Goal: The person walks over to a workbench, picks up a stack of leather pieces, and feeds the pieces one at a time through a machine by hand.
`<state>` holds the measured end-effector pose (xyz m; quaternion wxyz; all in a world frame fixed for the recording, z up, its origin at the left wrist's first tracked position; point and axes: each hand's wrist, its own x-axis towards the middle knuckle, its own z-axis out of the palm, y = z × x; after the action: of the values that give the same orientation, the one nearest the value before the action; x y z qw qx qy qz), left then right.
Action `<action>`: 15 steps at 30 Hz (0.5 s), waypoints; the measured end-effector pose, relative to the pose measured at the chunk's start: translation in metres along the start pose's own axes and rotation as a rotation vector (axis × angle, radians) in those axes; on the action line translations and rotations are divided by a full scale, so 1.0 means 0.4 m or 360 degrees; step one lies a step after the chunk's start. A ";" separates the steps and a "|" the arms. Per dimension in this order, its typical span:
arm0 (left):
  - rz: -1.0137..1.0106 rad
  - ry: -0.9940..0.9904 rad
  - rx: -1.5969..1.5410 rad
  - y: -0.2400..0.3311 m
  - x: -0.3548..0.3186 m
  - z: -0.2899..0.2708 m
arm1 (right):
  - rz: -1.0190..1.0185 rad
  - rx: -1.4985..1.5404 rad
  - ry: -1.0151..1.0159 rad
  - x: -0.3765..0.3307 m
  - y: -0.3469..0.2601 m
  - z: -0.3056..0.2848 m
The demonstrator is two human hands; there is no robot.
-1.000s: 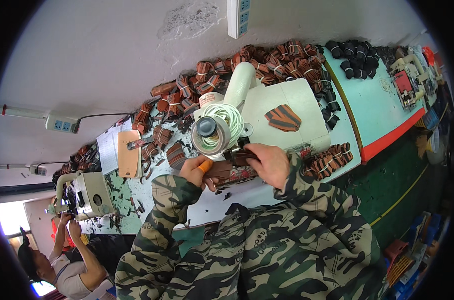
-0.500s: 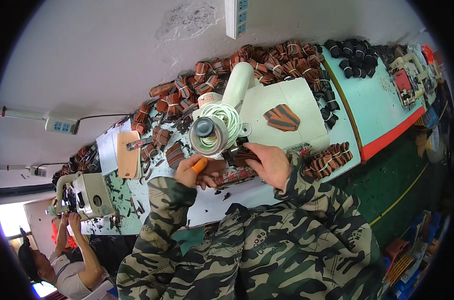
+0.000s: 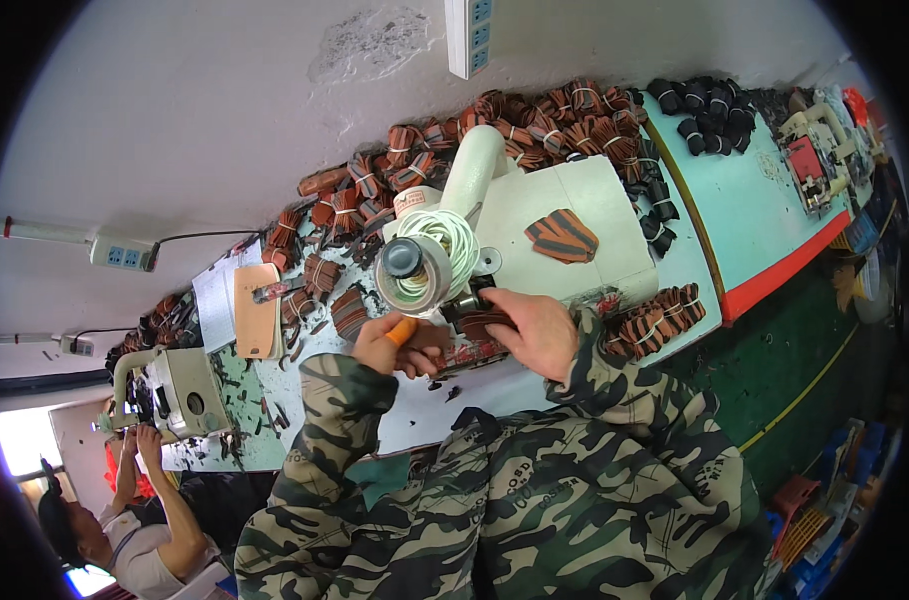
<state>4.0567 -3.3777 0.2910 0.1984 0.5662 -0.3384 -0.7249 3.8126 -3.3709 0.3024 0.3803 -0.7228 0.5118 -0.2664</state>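
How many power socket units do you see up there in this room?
3 visible: a long white strip at top centre, a box at left, and a smaller-looking box below and left of that. Others may be hidden.

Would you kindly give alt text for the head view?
A person's right hand touches flat brown material at a cream curved-arm machine, their curled left hand nearby. Behind, banded reddish-brown strip bundles lie along the wall.

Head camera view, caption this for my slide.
Left hand and right hand at a cream machine, tied reddish-brown bundles behind it.
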 end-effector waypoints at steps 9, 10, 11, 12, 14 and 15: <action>-0.0135 0.0081 -0.0037 0.005 0.009 0.080 | -0.0085 0.0094 -0.0174 0.004 0.017 -0.002; -0.0131 0.0071 -0.0033 0.005 0.015 0.080 | -0.0175 0.0069 -0.0135 0.007 0.021 0.006; -0.0138 -0.0008 0.0020 0.003 0.021 0.072 | -0.0179 0.0034 -0.0125 0.008 0.025 0.012; -0.0147 -0.0099 0.0074 0.001 0.033 0.062 | -0.0163 0.0018 -0.0112 0.004 0.031 0.005; -0.0110 0.0014 0.0058 0.000 0.014 0.028 | -0.0073 0.0091 0.0052 -0.002 0.026 -0.011; -0.0072 0.0023 0.0021 -0.010 0.007 0.011 | -0.0120 0.0005 0.0206 -0.006 0.030 -0.028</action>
<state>4.0523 -3.3756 0.2866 0.1807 0.5802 -0.3288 -0.7229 3.7968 -3.3740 0.2988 0.3373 -0.7223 0.5072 -0.3276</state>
